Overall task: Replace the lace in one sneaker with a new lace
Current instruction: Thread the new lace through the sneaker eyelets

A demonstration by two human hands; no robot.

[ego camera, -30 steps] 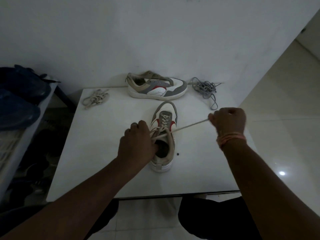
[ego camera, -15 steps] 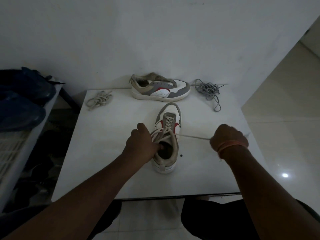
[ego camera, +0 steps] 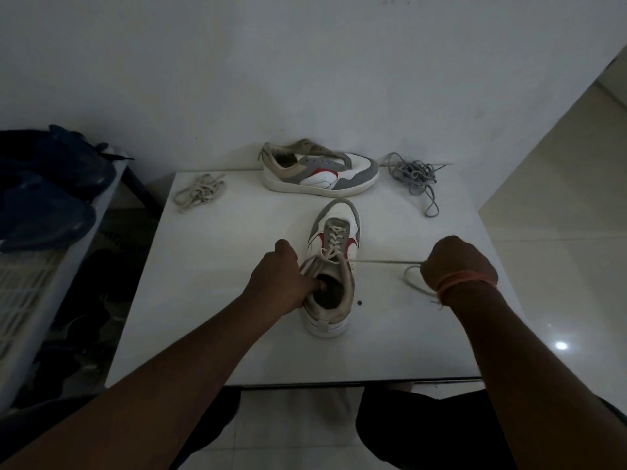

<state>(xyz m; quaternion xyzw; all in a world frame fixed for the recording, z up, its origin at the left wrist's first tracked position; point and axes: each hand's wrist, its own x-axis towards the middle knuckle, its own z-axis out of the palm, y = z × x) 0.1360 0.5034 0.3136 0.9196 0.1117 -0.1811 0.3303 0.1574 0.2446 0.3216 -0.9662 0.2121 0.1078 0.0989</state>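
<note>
— While the left hand (ego camera: pixel 283 281) grips the sneaker (ego camera: pixel 330 266) by its collar, mid-table (ego camera: pixel 203 317), what is the right hand (ego camera: pixel 456 262) doing?
— Fisted on the cream lace (ego camera: pixel 383 262), stretched sideways; its fingers seem curled, though dimness blurs them
</note>
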